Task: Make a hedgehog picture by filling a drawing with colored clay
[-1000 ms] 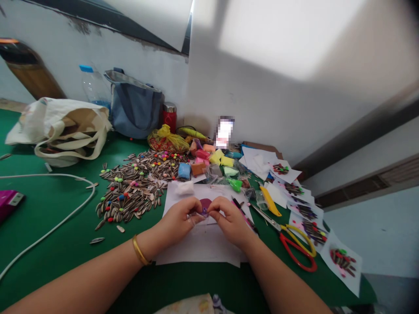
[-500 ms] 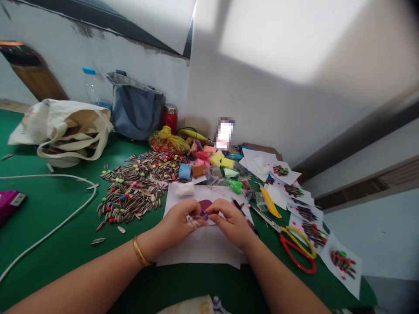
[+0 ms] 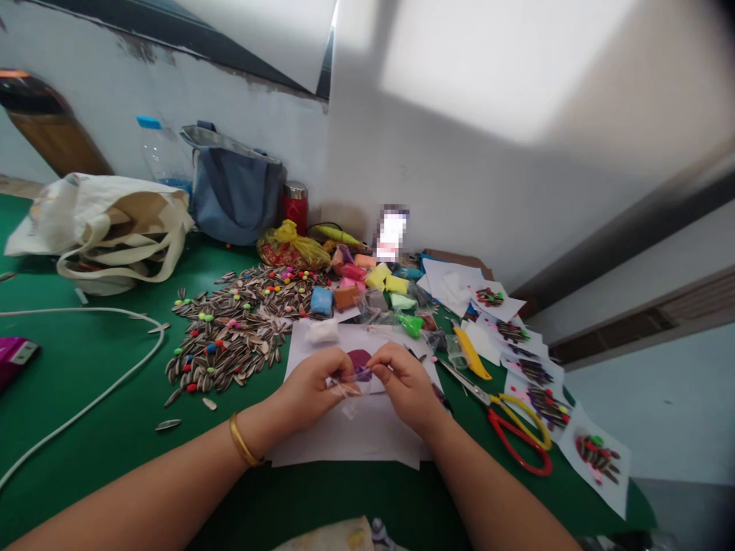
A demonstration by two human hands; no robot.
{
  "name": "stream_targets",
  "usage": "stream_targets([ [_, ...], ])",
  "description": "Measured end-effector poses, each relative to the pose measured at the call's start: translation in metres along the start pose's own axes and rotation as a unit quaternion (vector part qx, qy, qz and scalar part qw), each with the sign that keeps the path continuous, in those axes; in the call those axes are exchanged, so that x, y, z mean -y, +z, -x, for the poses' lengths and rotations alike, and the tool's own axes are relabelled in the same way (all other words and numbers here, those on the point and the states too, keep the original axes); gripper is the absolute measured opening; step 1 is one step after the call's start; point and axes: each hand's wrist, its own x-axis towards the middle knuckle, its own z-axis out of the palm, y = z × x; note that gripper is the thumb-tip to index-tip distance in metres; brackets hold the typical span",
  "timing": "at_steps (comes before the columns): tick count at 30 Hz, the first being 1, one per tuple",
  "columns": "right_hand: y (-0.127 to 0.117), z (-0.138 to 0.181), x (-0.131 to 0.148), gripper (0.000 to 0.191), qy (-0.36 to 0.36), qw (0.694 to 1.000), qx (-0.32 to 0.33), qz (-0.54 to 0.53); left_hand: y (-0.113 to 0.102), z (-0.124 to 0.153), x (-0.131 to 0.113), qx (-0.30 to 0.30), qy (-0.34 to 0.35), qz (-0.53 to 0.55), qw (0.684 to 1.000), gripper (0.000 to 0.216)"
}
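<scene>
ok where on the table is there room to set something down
A broad bare patch of table lies between the white cable, the seed pile and the left forearm, bar a few loose seeds. A narrower strip runs between the paper's near edge and the patterned cloth. Crowded: past the paper, clay packets; on the right, scissors and decorated cards.

Paper, plastic, metal, cloth
The sheet [image 3: 344,444] is smooth, matt paper; the wrapper [image 3: 348,407] is clear, shiny plastic; the scissors [image 3: 480,393] have metal blades and glossy handles; the blue bag [image 3: 236,195] is matt cloth.
</scene>
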Motion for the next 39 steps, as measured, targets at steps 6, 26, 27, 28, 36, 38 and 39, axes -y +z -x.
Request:
stream_targets([
  [6, -0.003, 0.000, 0.001, 0.017, -0.003, 0.999, 0.046, -0.024, 0.003, 0.003, 0.000, -0.054, -0.011, 0.033, 0.998, 0.013],
  [26, 0.001, 0.000, 0.004, 0.013, -0.012, 1.000, -0.017, 0.010, -0.002, 0.003, 0.005, -0.094, 0.049, -0.031, 0.994, 0.011],
  [27, 0.001, 0.000, 0.003, 0.016, -0.006, 1.000, -0.009, 0.008, -0.003, 0.003, 0.006, -0.095, 0.059, -0.032, 0.993, 0.014],
  [28, 0.001, 0.001, 0.003, 0.018, -0.004, 1.000, -0.003, 0.005, -0.004, 0.002, 0.006, -0.093, 0.066, -0.033, 0.993, 0.016],
  [36, 0.004, 0.001, 0.000, 0.011, 0.012, 1.000, 0.018, -0.006, -0.001, 0.002, -0.004, -0.045, 0.058, -0.048, 0.996, 0.010],
  [38, 0.004, 0.000, -0.001, 0.015, 0.015, 1.000, 0.018, 0.001, 0.000, 0.003, -0.004, -0.035, 0.051, -0.047, 0.997, 0.005],
  [39, 0.004, 0.000, -0.002, 0.017, 0.015, 1.000, 0.016, 0.004, 0.000, 0.004, -0.004, -0.029, 0.049, -0.045, 0.997, 0.003],
])
